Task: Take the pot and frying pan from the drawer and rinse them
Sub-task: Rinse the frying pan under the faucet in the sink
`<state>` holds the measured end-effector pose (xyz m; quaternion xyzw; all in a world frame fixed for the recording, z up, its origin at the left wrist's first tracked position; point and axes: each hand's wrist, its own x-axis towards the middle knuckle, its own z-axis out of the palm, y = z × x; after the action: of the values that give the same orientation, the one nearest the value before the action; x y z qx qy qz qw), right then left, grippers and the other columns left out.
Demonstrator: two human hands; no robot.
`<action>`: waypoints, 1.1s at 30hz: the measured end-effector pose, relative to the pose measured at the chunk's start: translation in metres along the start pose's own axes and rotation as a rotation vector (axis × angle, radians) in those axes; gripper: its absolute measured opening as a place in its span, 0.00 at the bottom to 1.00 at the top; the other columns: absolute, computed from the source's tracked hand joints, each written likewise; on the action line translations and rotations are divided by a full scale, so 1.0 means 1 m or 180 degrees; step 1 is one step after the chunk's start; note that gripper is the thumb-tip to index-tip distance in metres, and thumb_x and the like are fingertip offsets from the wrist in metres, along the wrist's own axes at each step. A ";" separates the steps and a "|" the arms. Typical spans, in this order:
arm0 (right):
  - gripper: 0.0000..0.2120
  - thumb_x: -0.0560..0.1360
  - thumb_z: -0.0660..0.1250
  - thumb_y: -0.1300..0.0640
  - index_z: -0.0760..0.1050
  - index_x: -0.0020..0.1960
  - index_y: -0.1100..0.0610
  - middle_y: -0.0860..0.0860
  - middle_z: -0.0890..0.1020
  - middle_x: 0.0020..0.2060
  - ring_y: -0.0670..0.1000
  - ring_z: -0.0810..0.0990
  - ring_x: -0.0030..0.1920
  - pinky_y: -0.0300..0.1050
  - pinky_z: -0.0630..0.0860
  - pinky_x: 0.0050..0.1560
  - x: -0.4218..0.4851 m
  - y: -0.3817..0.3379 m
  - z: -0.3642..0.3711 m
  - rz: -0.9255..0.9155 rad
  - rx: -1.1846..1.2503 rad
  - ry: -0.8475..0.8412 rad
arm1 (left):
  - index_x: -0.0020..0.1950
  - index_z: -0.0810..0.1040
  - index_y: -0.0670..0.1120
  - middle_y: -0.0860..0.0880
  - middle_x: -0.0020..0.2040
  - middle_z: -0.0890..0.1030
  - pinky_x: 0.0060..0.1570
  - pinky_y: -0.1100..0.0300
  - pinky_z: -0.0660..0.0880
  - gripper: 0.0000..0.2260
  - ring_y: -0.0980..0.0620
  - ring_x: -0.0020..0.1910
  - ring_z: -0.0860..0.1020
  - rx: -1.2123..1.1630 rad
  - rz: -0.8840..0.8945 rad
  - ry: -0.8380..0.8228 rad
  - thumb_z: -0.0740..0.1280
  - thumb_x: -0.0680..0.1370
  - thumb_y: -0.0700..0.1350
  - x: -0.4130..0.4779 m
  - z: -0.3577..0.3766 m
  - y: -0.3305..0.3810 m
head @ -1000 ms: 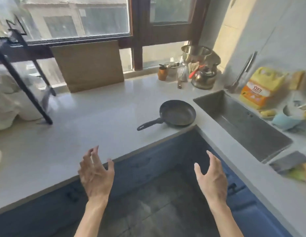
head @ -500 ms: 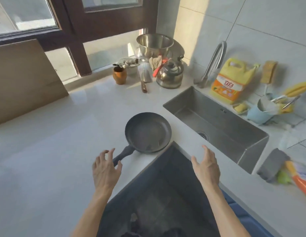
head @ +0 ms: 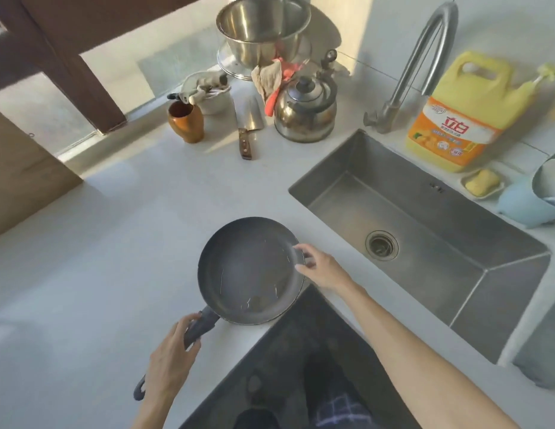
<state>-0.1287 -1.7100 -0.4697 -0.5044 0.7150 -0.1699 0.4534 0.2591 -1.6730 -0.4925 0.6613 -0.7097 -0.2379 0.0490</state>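
My left hand (head: 169, 363) wrapped the dark handle, my right hand (head: 321, 269) pinched the rim of the round, matte, empty frying pan (head: 250, 269) on the smooth white counter (head: 99, 258), steel sink (head: 425, 243) empty beyond my right fingers.

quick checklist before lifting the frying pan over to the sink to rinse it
1. Left hand wrapped on the handle of the frying pan: ok.
2. Right hand steadying the pan's rim with its fingers: ok.
3. Pan empty: ok, only light marks inside.
4. Sink basin free of dishes: ok.
5. Path from pan to sink unobstructed: ok.
6. Faucet running: not ok, no water visible.
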 end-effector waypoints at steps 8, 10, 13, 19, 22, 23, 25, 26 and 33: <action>0.24 0.71 0.72 0.58 0.76 0.64 0.40 0.54 0.79 0.56 0.47 0.80 0.44 0.47 0.78 0.56 0.036 0.002 -0.061 -0.0508 0.0192 -0.0474 | 0.64 0.73 0.65 0.60 0.57 0.81 0.34 0.55 0.75 0.34 0.50 0.40 0.81 0.0465 0.0008 -0.0079 0.80 0.69 0.36 0.019 -0.062 0.034; 0.21 0.72 0.72 0.56 0.76 0.62 0.40 0.50 0.79 0.52 0.41 0.78 0.40 0.41 0.77 0.53 0.025 0.018 -0.084 -0.0515 0.0412 -0.0233 | 0.65 0.74 0.66 0.63 0.57 0.80 0.34 0.55 0.76 0.34 0.53 0.42 0.81 0.0777 0.0252 -0.0097 0.81 0.68 0.38 0.048 -0.086 0.061; 0.15 0.74 0.71 0.56 0.77 0.56 0.39 0.43 0.81 0.47 0.42 0.82 0.42 0.32 0.75 0.49 -0.004 0.059 -0.123 -0.0190 0.0668 0.0318 | 0.67 0.76 0.63 0.69 0.57 0.77 0.34 0.58 0.76 0.32 0.56 0.49 0.79 0.1121 0.1160 -0.0066 0.80 0.69 0.40 0.112 -0.103 0.125; 0.20 0.74 0.70 0.65 0.77 0.54 0.40 0.46 0.81 0.55 0.50 0.84 0.48 0.36 0.76 0.52 -0.061 0.158 -0.181 0.0819 0.1000 0.1233 | 0.67 0.79 0.55 0.56 0.58 0.84 0.37 0.56 0.79 0.20 0.50 0.50 0.84 0.1180 0.3491 -0.0596 0.75 0.76 0.43 0.259 -0.050 0.298; 0.21 0.72 0.70 0.64 0.77 0.55 0.39 0.41 0.81 0.53 0.45 0.83 0.44 0.24 0.73 0.43 -0.076 0.190 -0.193 0.1199 0.1223 0.1535 | 0.68 0.79 0.55 0.56 0.58 0.83 0.39 0.57 0.78 0.21 0.51 0.52 0.83 0.1149 0.3824 -0.1043 0.76 0.76 0.44 0.305 -0.004 0.372; 0.21 0.72 0.71 0.64 0.77 0.55 0.39 0.40 0.81 0.53 0.42 0.83 0.44 0.22 0.72 0.41 -0.077 0.199 -0.194 0.1326 0.1274 0.1615 | 0.68 0.79 0.54 0.56 0.58 0.83 0.39 0.57 0.78 0.20 0.50 0.52 0.83 0.1152 0.3926 -0.1145 0.75 0.77 0.45 0.317 0.014 0.390; 0.20 0.72 0.71 0.64 0.77 0.55 0.41 0.42 0.81 0.53 0.39 0.82 0.42 0.22 0.71 0.39 -0.074 0.219 -0.191 0.1557 0.1378 0.1701 | 0.67 0.80 0.53 0.55 0.59 0.84 0.42 0.56 0.77 0.17 0.50 0.55 0.83 0.1089 0.4047 -0.1334 0.73 0.78 0.45 0.333 0.050 0.415; 0.20 0.73 0.71 0.64 0.77 0.56 0.41 0.44 0.82 0.53 0.39 0.83 0.42 0.25 0.72 0.39 -0.070 0.231 -0.189 0.1668 0.1419 0.1721 | 0.67 0.80 0.53 0.56 0.60 0.83 0.44 0.54 0.78 0.16 0.50 0.56 0.83 0.1079 0.4028 -0.1442 0.72 0.79 0.46 0.339 0.069 0.424; 0.22 0.72 0.70 0.64 0.77 0.54 0.38 0.50 0.85 0.49 0.45 0.84 0.44 0.38 0.74 0.45 -0.037 0.323 -0.153 0.2188 0.1575 0.1845 | 0.69 0.75 0.54 0.55 0.64 0.80 0.48 0.49 0.78 0.15 0.47 0.58 0.81 0.1415 0.3874 -0.1899 0.66 0.82 0.48 0.355 0.195 0.431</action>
<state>-0.4342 -1.5701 -0.5974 -0.0499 0.8742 -0.3080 0.3720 -0.2531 -1.9563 -0.5777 0.0489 -0.9678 -0.1888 -0.1592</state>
